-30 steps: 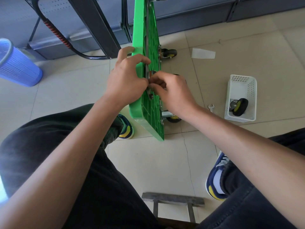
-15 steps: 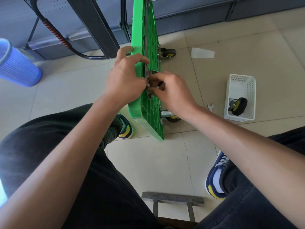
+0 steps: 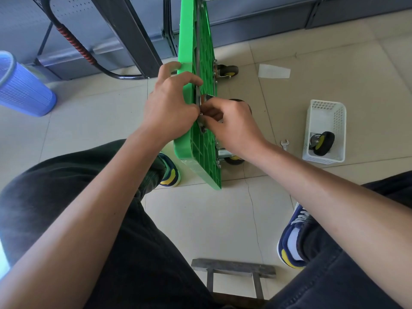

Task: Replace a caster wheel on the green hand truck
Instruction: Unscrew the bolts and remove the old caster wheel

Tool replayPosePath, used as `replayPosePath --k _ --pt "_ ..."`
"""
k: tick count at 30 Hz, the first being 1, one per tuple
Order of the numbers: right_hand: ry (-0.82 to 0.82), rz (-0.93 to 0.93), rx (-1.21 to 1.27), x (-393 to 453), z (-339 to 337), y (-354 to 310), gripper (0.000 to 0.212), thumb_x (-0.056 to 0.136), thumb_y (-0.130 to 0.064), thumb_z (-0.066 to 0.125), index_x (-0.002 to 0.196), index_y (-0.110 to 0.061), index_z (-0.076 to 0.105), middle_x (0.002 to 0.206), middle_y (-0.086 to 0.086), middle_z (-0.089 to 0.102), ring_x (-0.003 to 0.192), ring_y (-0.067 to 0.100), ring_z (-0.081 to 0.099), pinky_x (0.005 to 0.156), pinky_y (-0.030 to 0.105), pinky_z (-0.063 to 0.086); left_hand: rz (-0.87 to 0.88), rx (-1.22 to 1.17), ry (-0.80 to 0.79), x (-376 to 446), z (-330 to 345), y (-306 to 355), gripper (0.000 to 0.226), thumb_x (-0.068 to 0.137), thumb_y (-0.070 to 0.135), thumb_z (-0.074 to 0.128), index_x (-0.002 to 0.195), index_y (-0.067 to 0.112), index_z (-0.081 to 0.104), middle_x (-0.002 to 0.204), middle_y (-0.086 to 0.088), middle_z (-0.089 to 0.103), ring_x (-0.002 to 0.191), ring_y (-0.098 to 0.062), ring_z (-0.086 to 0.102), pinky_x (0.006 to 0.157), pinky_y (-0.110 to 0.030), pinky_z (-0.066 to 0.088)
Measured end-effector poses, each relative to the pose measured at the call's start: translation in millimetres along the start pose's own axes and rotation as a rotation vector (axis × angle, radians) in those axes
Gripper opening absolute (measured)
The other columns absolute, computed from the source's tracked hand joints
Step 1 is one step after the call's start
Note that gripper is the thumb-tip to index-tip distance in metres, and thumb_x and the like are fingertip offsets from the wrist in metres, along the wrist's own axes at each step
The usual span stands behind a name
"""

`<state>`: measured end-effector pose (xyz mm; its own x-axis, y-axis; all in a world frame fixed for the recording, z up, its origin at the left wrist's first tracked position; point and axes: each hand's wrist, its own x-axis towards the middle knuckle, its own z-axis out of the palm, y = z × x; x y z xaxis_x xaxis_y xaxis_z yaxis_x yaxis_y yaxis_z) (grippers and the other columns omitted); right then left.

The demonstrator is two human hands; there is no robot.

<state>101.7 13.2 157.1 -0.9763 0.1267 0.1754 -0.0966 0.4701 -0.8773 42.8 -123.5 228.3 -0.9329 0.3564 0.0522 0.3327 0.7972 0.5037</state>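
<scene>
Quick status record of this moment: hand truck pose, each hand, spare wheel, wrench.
hand truck: green deck stands on edge on the tiled floor, ribbed underside facing right
left hand: grips the deck's upper edge
right hand: fingers curled at a metal caster plate on the underside; what they pinch is hidden
mounted casters: two visible, far and near
spare wheel: black and yellow caster in the white basket
wrench: on the floor left of the basket
</scene>
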Motion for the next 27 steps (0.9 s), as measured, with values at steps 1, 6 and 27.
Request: replayPosePath --k 1,6,27 --pt "-0.003 0.000 0.002 -0.2 0.0 0.1 0.014 0.093 -0.016 0.071 0.106 -0.017 0.076 0.084 -0.011 0.071 0.077 -0.002 0.067 0.074 0.016 0.054 0.000 0.002 0.000 -0.2 0.3 0.1 0.052 0.075 0.004 0.067 0.120 0.030 0.067 0.152 0.003 0.035 0.125 -0.020 0.048 0.089 -0.032 0.043" --pt "0.012 -0.014 -0.011 -0.7 -0.2 0.1 0.014 0.090 -0.015 0.072 0.103 -0.017 0.076 0.083 -0.012 0.070 0.076 -0.003 0.063 0.073 0.017 0.052 0.001 0.010 0.000 0.0 -0.1 -0.1 0.052 0.075 0.004 0.067 0.120 0.031 0.067 0.153 0.003 0.035 0.124 -0.022 0.049 0.090 -0.032 0.044" --pt "0.075 -0.066 -0.012 -3.3 2.8 1.0 0.007 0.092 -0.015 0.071 0.098 -0.014 0.075 0.083 -0.015 0.068 0.068 0.001 0.062 0.067 0.020 0.050 0.006 0.021 0.005 -0.9 0.1 0.8 0.052 0.077 0.003 0.066 0.122 0.030 0.066 0.154 0.001 0.034 0.127 -0.024 0.049 0.090 -0.032 0.043"
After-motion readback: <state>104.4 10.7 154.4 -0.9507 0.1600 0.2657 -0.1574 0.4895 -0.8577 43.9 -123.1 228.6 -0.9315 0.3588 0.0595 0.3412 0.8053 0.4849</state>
